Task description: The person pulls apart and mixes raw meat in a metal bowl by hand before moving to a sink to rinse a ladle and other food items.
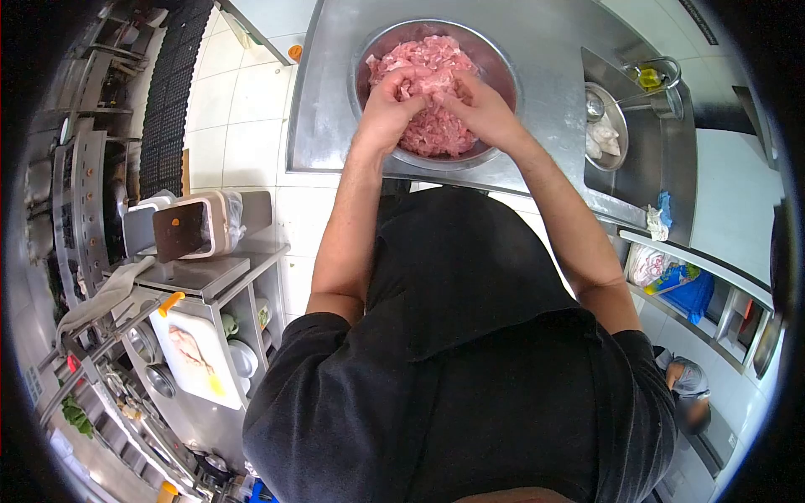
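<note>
A large metal bowl (506, 77) stands on the steel counter, holding a heap of raw pink meat (438, 134) in pieces. My left hand (391, 107) reaches into the heap from the left, its fingers curled into the meat. From the right, my right hand (482, 109) does the same, with its thumb close to the left one. A pale portion of meat lies between the two hands. Both hands' fingertips are partly hidden in the meat.
Right of the bowl is a steel sink (644, 180) with a metal bowl (622, 126) of pale pieces. A white cutting board (197, 360) with raw meat lies at lower left, near upright plastic containers (222, 220). Another person (689, 381) is at far right.
</note>
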The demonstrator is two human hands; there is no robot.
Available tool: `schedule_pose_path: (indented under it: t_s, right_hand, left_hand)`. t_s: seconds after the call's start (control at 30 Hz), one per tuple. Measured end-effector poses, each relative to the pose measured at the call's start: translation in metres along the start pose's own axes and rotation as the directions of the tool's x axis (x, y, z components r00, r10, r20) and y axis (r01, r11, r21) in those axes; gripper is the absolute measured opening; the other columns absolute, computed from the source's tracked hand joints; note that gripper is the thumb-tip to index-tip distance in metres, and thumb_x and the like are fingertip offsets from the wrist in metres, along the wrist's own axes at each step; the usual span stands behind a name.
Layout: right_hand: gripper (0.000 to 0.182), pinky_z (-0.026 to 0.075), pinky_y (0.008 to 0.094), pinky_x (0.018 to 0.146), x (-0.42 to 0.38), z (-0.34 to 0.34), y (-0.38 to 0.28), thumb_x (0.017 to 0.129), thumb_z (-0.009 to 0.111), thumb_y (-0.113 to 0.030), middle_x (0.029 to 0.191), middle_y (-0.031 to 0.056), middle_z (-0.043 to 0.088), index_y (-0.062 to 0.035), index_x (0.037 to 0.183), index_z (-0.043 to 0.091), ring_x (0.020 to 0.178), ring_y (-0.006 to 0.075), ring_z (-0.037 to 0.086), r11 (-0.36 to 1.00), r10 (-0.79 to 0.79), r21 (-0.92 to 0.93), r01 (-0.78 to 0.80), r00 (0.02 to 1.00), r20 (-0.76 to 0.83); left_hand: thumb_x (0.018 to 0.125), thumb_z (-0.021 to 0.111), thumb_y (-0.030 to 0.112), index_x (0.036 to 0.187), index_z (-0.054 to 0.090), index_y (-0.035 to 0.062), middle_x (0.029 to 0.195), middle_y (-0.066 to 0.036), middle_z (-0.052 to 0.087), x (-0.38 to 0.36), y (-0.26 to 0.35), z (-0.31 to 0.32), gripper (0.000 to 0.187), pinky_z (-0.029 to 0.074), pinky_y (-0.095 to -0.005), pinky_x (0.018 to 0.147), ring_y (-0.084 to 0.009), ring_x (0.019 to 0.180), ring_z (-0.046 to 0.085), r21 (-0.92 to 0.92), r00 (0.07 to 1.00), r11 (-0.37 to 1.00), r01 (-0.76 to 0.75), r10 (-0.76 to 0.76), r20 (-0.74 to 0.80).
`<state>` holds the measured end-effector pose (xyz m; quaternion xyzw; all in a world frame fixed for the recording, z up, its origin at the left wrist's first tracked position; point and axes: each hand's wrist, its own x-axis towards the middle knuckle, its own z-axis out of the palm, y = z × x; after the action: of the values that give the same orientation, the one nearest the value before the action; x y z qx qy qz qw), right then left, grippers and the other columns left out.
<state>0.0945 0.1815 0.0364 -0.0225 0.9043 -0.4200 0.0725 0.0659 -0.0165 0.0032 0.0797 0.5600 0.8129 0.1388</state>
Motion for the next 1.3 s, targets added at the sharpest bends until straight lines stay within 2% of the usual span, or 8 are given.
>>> schedule_pose_path:
  t_s: [0.07, 0.27, 0.37, 0.57, 0.67, 0.8, 0.97, 1.3]
  right_hand:
    - [0.062, 0.054, 0.0373, 0.094, -0.002, -0.001, -0.008, 0.101, 0.069, -0.032, 0.122, 0.0176, 0.070, 0.0034, 0.148, 0.048, 0.111, 0.0251, 0.069, 0.991, -0.074, -0.110, 0.070, 0.997, -0.031]
    - [0.047, 0.054, 0.0421, 0.087, -0.001, -0.009, -0.005, 0.100, 0.064, -0.024, 0.109, 0.0257, 0.071, 0.0005, 0.140, 0.055, 0.097, 0.0353, 0.071, 0.986, -0.079, -0.144, 0.080, 0.997, 0.008]
    - [0.041, 0.054, 0.0432, 0.083, -0.002, -0.009, -0.001, 0.100, 0.063, -0.022, 0.101, 0.0260, 0.071, -0.0019, 0.136, 0.058, 0.091, 0.0378, 0.071, 0.978, -0.186, -0.108, 0.180, 0.981, -0.051]
    - [0.032, 0.054, 0.0445, 0.080, 0.003, -0.015, 0.005, 0.101, 0.062, -0.019, 0.099, 0.0246, 0.071, -0.0046, 0.130, 0.062, 0.089, 0.0386, 0.071, 0.966, -0.231, -0.131, 0.222, 0.971, -0.057]
    - [0.037, 0.054, 0.0489, 0.086, 0.001, -0.021, -0.004, 0.101, 0.060, -0.019, 0.106, 0.0275, 0.070, -0.0039, 0.135, 0.060, 0.100, 0.0457, 0.068, 0.981, -0.162, -0.110, 0.160, 0.987, -0.012]
    - [0.035, 0.054, 0.0490, 0.087, 0.004, -0.023, 0.001, 0.101, 0.059, -0.019, 0.109, 0.0269, 0.070, -0.0046, 0.133, 0.062, 0.102, 0.0451, 0.068, 0.960, -0.222, -0.176, 0.217, 0.975, -0.008]
    - [0.029, 0.054, 0.0465, 0.088, 0.008, -0.027, 0.005, 0.097, 0.063, -0.013, 0.109, 0.0232, 0.072, -0.0048, 0.124, 0.067, 0.101, 0.0425, 0.069, 0.896, -0.346, -0.306, 0.322, 0.938, -0.029]
    - [0.022, 0.055, 0.0491, 0.087, 0.009, -0.028, 0.009, 0.095, 0.066, -0.018, 0.107, 0.0188, 0.073, -0.0098, 0.114, 0.071, 0.101, 0.0404, 0.070, 0.913, -0.161, -0.387, 0.133, 0.986, -0.040]
  left_hand:
    - [0.087, 0.069, -0.008, 0.130, 0.069, 0.0046, 0.111, -0.002, 0.068, -0.001, 0.001, 0.002, 0.044, 0.053, -0.0240, 0.084, -0.0082, 0.095, 0.063, 0.009, 1.000, 1.000, 0.012, -0.012, 0.011]
    - [0.092, 0.068, -0.005, 0.133, 0.069, 0.0053, 0.112, -0.001, 0.068, -0.002, 0.005, -0.005, 0.042, 0.053, -0.0228, 0.082, -0.0071, 0.093, 0.062, -0.047, 0.992, 0.994, 0.099, -0.095, 0.088]
    - [0.095, 0.066, -0.005, 0.134, 0.069, 0.0057, 0.117, -0.003, 0.068, -0.001, 0.003, -0.006, 0.040, 0.055, -0.0232, 0.083, -0.0076, 0.096, 0.064, -0.092, 0.988, 0.988, 0.125, -0.115, 0.101]
    - [0.101, 0.061, -0.003, 0.137, 0.064, 0.0041, 0.130, -0.006, 0.066, 0.000, 0.007, -0.004, 0.037, 0.062, -0.0310, 0.094, -0.0133, 0.107, 0.068, -0.214, 0.984, 0.964, 0.160, -0.138, 0.112]
    - [0.103, 0.061, 0.002, 0.142, 0.058, 0.0024, 0.129, -0.009, 0.067, 0.000, 0.007, -0.005, 0.039, 0.061, -0.0342, 0.095, -0.0166, 0.110, 0.069, -0.239, 0.979, 0.953, 0.186, -0.159, 0.126]
    - [0.103, 0.063, 0.004, 0.144, 0.056, 0.0026, 0.119, -0.008, 0.071, 0.002, -0.002, -0.009, 0.042, 0.062, -0.0338, 0.091, -0.0172, 0.104, 0.071, -0.290, 0.973, 0.930, 0.227, -0.202, 0.115]
    - [0.100, 0.066, 0.004, 0.133, 0.061, 0.0009, 0.111, -0.009, 0.073, 0.005, -0.007, -0.016, 0.033, 0.063, -0.0334, 0.086, -0.0185, 0.097, 0.073, -0.282, 0.980, 0.938, 0.199, -0.194, 0.047]
    - [0.099, 0.066, 0.002, 0.125, 0.062, -0.0005, 0.104, -0.008, 0.071, 0.004, -0.001, -0.009, 0.026, 0.064, -0.0346, 0.080, -0.0204, 0.094, 0.072, -0.180, 0.978, 0.964, 0.196, -0.205, -0.031]
